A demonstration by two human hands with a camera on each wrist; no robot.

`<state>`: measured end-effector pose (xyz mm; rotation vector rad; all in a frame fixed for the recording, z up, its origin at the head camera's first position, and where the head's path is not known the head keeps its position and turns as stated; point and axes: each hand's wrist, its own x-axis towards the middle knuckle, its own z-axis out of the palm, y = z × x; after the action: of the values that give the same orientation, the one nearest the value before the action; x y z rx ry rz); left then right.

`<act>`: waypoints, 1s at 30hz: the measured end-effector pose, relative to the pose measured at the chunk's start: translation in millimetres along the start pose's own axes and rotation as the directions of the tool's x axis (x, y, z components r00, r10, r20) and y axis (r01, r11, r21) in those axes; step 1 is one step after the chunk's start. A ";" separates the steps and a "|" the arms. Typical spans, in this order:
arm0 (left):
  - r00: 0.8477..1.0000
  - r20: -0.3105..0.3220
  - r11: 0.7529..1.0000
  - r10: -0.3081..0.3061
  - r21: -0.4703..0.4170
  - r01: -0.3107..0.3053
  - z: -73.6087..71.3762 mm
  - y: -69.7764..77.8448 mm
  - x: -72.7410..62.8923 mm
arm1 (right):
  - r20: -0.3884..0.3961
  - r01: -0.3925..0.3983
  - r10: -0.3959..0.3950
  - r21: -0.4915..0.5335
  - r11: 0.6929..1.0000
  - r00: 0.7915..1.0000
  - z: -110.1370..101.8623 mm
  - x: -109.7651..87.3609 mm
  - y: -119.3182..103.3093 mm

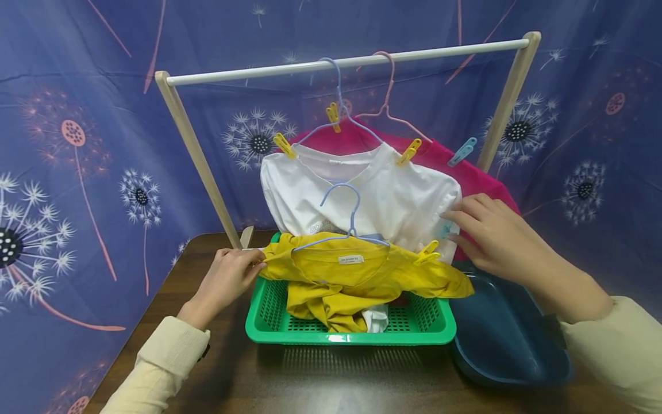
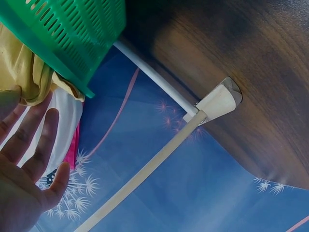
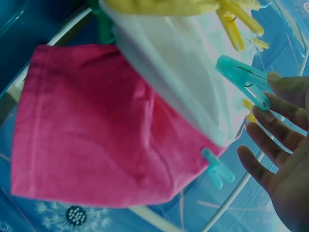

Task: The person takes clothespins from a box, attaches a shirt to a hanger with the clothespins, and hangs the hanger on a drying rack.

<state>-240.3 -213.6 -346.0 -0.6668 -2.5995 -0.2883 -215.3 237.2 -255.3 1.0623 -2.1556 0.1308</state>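
Observation:
A yellow shirt (image 1: 357, 270) hangs on a blue hanger (image 1: 354, 213) over the green basket. One yellow clothespin (image 1: 428, 253) clips its right shoulder. At the shirt's left shoulder, my left hand (image 1: 227, 276) pinches the fabric between thumb and fingers. My right hand (image 1: 499, 238) is in front of the white shirt's right sleeve, holding a light blue clothespin (image 3: 241, 79) between thumb and fingers. Behind, a white shirt (image 1: 341, 184) with two yellow clothespins hangs from the rail on another blue hanger. Farther back hangs a magenta garment (image 1: 481, 181) on a pink hanger.
A white rail (image 1: 258, 72) on wooden posts spans the back of the table (image 1: 207, 368). The green basket (image 1: 351, 338) holds more yellow and white cloth. To its right sits a dark blue basin (image 1: 509, 328). A blue clothespin (image 1: 462, 152) grips the magenta garment.

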 end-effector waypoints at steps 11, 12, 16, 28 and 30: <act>1.000 0.003 1.000 -0.002 0.010 0.002 1.1 -0.2 -0.5 | -0.040 0.070 -0.069 0.030 0.997 0.997 15.2 23.0 -20.3; 1.000 0.002 1.000 -0.001 0.015 0.001 1.2 -0.5 -0.8 | -0.040 0.075 -0.074 0.040 0.996 0.996 15.9 24.4 -22.9; 1.000 -0.006 1.000 0.004 0.025 -0.004 1.5 -1.0 -1.5 | -0.033 0.087 -0.085 0.077 0.993 0.996 21.8 29.5 -34.2; 1.000 -0.023 0.999 0.000 0.034 0.001 3.2 -1.2 -2.8 | 0.064 0.142 -0.150 0.113 0.983 0.987 49.9 49.5 -75.8; 1.000 -0.021 0.999 -0.002 0.033 0.003 3.9 -1.1 -2.9 | 0.085 0.151 -0.161 0.118 0.982 0.983 55.5 53.0 -81.5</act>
<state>-240.0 -214.6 -350.9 -0.6456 -2.5797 -0.2513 -208.5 128.0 -279.4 1.3212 -2.1590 0.1313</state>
